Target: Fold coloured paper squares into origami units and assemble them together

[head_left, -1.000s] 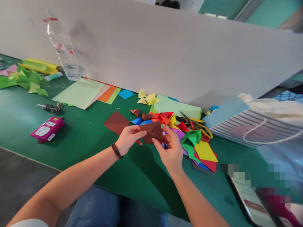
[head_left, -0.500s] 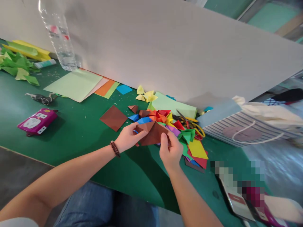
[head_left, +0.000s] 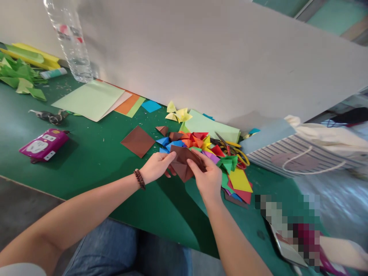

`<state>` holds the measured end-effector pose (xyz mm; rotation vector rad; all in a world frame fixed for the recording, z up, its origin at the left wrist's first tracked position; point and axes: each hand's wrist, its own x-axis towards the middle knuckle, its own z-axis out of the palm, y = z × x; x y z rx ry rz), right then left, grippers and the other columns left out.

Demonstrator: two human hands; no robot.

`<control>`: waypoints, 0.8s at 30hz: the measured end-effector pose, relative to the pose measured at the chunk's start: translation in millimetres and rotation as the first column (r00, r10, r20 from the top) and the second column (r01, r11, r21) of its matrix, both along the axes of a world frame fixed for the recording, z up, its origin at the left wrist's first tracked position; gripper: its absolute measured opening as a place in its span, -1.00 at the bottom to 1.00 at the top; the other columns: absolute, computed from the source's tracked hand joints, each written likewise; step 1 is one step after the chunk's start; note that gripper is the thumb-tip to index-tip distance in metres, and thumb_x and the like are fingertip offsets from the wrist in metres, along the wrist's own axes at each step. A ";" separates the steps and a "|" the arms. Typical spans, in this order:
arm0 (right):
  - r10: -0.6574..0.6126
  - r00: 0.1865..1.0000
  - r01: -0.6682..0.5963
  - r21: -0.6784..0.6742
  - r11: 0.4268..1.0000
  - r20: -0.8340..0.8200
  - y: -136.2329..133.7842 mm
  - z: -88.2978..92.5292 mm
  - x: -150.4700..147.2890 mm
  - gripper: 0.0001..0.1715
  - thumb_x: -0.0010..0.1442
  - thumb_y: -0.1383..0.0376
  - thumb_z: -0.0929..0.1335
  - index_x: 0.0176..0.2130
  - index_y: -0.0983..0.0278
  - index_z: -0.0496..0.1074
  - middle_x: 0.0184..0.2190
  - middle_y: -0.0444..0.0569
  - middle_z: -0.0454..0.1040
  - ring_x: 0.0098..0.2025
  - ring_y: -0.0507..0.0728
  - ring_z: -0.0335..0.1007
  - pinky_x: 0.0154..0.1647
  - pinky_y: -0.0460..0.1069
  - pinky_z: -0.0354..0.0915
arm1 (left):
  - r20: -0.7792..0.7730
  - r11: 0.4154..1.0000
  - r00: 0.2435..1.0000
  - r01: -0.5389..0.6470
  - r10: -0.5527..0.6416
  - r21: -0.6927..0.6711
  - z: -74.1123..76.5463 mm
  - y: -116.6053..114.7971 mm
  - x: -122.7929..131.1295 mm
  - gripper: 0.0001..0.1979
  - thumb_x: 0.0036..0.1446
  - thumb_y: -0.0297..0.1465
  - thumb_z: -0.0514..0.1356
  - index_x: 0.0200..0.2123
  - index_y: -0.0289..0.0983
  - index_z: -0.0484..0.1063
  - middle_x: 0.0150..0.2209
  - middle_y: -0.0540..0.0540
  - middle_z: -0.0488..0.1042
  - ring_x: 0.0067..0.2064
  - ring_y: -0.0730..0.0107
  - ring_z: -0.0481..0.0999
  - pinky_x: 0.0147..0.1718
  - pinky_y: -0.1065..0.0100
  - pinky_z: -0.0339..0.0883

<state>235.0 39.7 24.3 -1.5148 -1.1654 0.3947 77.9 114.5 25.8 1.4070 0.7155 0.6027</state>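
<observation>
Left hand (head_left: 156,166), right hand (head_left: 204,177) hold one origami (head_left: 181,163) (brown).

No legible text that I can read; marks on the magenta packet (head_left: 44,144) and plastic bottle (head_left: 69,38) stay too blurred.

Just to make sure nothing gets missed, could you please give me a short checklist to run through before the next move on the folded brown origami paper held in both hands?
1. Left hand and right hand both grip the folded brown origami paper: ok.
2. Creases on that paper are sharp: cannot tell, fingers cover them.
3. Flat brown paper square lies within reach on the green work mat: ok.
4. Yellow-handled scissors lie at the edge of the multicoloured origami pile, out of the hands: ok.
5. Clear plastic water bottle stands away from the hands: ok.
</observation>
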 end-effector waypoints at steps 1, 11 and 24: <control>0.001 1.000 -0.001 0.002 1.000 -0.022 0.7 -0.9 0.6 -0.55 0.08 0.17 0.44 -0.02 0.22 0.50 -0.05 0.05 0.55 -0.04 0.24 0.51 -0.03 0.15 0.46 | 0.011 1.000 1.000 0.010 -0.010 -0.007 -0.1 -0.1 0.0 -0.52 0.18 -0.02 0.02 -0.50 -0.32 0.36 -0.55 -0.11 0.46 -0.50 0.40 0.53 -0.62 0.49 0.34; 0.016 0.997 -0.024 0.105 0.994 0.081 -3.0 -3.8 -1.8 -0.81 0.09 0.26 0.42 -0.22 0.19 0.53 -0.28 -0.04 0.59 -0.25 0.15 0.54 -0.24 0.05 0.48 | 0.075 0.995 0.997 0.043 -0.036 -0.092 0.0 0.2 1.6 -0.61 0.12 -0.14 0.15 -0.47 -0.38 0.45 -0.50 -0.16 0.52 -0.50 0.40 0.53 -0.60 0.47 0.39; 0.209 0.836 -0.308 0.118 0.944 0.507 -9.7 9.6 -5.4 -0.59 0.06 0.50 0.29 -0.16 0.13 0.50 0.01 -0.03 0.47 0.05 0.21 0.41 0.03 0.18 0.38 | 0.186 0.991 0.981 0.074 -0.053 -0.107 5.5 0.1 -1.1 -0.66 0.18 -0.23 -0.02 -0.51 -0.30 0.36 -0.54 -0.10 0.48 -0.48 0.36 0.52 -0.41 0.33 0.44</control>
